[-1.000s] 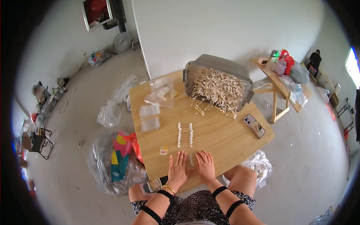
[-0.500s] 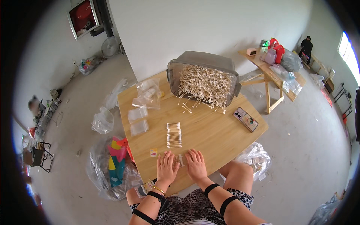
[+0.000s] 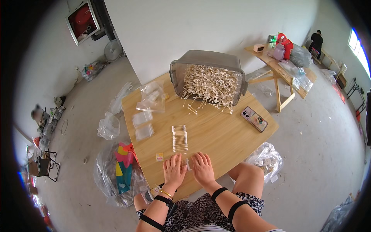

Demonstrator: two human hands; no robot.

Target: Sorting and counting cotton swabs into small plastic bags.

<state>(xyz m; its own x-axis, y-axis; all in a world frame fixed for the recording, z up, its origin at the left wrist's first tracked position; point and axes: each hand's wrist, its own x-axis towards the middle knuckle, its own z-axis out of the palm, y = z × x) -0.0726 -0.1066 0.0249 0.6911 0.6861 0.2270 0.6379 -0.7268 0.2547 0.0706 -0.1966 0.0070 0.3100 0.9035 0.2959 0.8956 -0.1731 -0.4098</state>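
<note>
On the wooden table near its front edge, a small batch of cotton swabs (image 3: 186, 164) lies side by side between my hands. My left hand (image 3: 174, 172) rests palm down at their left ends, its fingers stretched forward and partly covering them. Opposite it, my right hand (image 3: 202, 169) lies at their right ends, fingers also extended. Just beyond is a neat ladder-like row of swabs (image 3: 179, 138). A small yellow and white card (image 3: 159, 157) sits left of my left hand.
A grey bin (image 3: 208, 57) tipped on its side spills a heap of swabs (image 3: 210, 87) at the back. Clear plastic boxes (image 3: 144, 132) and bags (image 3: 151, 98) lie left, a phone (image 3: 254, 119) right. Bags of material (image 3: 123, 174) flank the table (image 3: 220, 143).
The view has shifted slightly. My hands stay beside the small batch of swabs, with my left fingers a little farther over it. The far row is unchanged.
</note>
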